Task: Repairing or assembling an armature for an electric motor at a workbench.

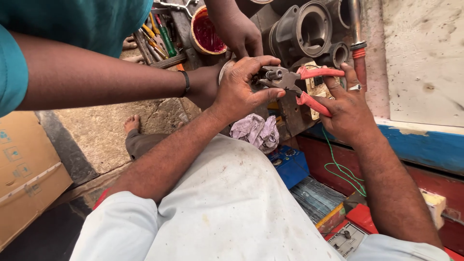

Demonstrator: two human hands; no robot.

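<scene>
Pliers [299, 83] with red handles sit at the centre of the view, near twelve o'clock from the wearer's lap. The right hand [344, 104] is closed around both handles, a ring on one finger, its palm toward nine o'clock. The metal head of the pliers points toward nine o'clock and bites on a small grey part [274, 74], which is too small to identify.

The left hand [241, 89] is closed about the pliers' head and that part, thumb under the head and fingers curled over the top, so it touches both.

A co-worker's arm in a teal sleeve [12, 72] crosses from nine o'clock; that hand [205, 84], with a dark wristband just behind it, lies behind the wearer's left hand, and its grip cannot be told. A second co-worker's hand [241, 34] reaches down from twelve o'clock, just above the pliers.

At one o'clock from the pliers stands a grey pump casing [302, 29] with round openings. At eleven o'clock is a tin [207, 34] with a red inside, and beyond it, further toward ten o'clock, a row of screwdrivers [159, 38]. At seven o'clock from the pliers lies a pale rag [255, 130], with a blue box [290, 166] just below it. A green cord [340, 169] loops at five o'clock. A cardboard box [24, 179] sits far off at eight o'clock.
</scene>
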